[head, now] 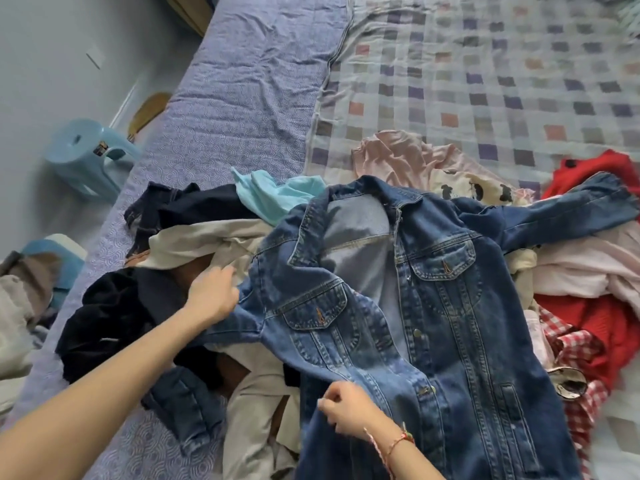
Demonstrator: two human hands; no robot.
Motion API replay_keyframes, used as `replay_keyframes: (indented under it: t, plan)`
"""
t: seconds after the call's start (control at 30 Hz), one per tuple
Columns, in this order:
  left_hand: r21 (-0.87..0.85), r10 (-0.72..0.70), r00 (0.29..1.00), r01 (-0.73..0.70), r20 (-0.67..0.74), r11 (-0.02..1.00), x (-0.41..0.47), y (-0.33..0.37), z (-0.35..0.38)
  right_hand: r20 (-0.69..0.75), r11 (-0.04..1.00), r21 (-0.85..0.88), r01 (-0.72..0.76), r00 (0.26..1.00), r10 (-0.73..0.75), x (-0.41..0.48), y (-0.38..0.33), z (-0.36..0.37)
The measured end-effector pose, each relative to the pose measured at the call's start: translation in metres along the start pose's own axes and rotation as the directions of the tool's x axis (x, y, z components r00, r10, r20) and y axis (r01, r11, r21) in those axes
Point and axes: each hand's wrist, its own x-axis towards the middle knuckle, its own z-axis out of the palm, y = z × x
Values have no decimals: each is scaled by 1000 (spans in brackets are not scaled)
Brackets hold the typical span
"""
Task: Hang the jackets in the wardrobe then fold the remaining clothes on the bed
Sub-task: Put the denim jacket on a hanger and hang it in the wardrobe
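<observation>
Across the near edge of the bed (242,98), atop the heap of clothes (207,240), the denim jacket (433,306) lies spread open, front up. Its shoulder is gripped by the left hand (214,292) while the right hand (346,410) pinches the front panel, so hanging looks begun; next, lift it clear for a hanger

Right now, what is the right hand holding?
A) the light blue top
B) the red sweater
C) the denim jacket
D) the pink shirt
C: the right hand pinches the lower front of the denim jacket, with its fingers curled on the blue cloth.
</observation>
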Motion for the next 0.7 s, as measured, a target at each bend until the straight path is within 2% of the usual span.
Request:
replay_keyframes:
  t: [0.07, 0.13, 0.17, 0.23, 0.33, 0.4, 0.5, 0.53, 0.57, 0.6, 0.63, 0.7]
  plan:
    - [-113, 187, 954, -218, -235, 969, 7, 53, -10, -191, 979, 200, 49, 982, -10, 5, -6, -25]
    - [-91, 239, 907, -286, -346, 954, 16, 101, -16, -359, 966, 233, 109, 933, -19, 12, -8, -51]
    - [-86, 205, 919, -247, -335, 965, 23, 122, -16, -441, 965, 230, 129, 897, -15, 17, -6, -64]
    - [-96, 45, 974, -68, -222, 993, 38, 150, -15, -545, 970, 220, 106, 838, 32, 29, 2, -86]
    - [-120, -168, 982, 158, -81, 980, 61, 154, -7, -573, 985, 175, 13, 815, 91, 46, 18, -110]
    - [-169, -152, 987, 143, -44, 975, 79, 148, -2, -607, 983, 176, 52, 792, 67, 59, 21, -134]
    - [-288, 1, 998, -18, -58, 958, 88, 136, -12, -703, 951, 253, 175, 709, 56, 80, 4, -169]
    - [-354, 23, 999, -33, -31, 934, 90, 136, -22, -718, 931, 296, 213, 692, 70, 88, -6, -181]
    - [-466, 39, 999, -36, -3, 884, 92, 138, -33, -715, 914, 335, 230, 694, 87, 95, -18, -194]
    - [-629, 38, 998, 2, 51, 777, 94, 143, -46, -698, 902, 366, 228, 708, 104, 105, -27, -205]
    - [-786, 31, 993, 72, 115, 615, 95, 150, -60, -682, 904, 373, 211, 722, 113, 113, -35, -214]
    - [-920, 45, 979, 172, 200, 351, 104, 169, -86, -671, 933, 325, 153, 733, 113, 126, -43, -230]
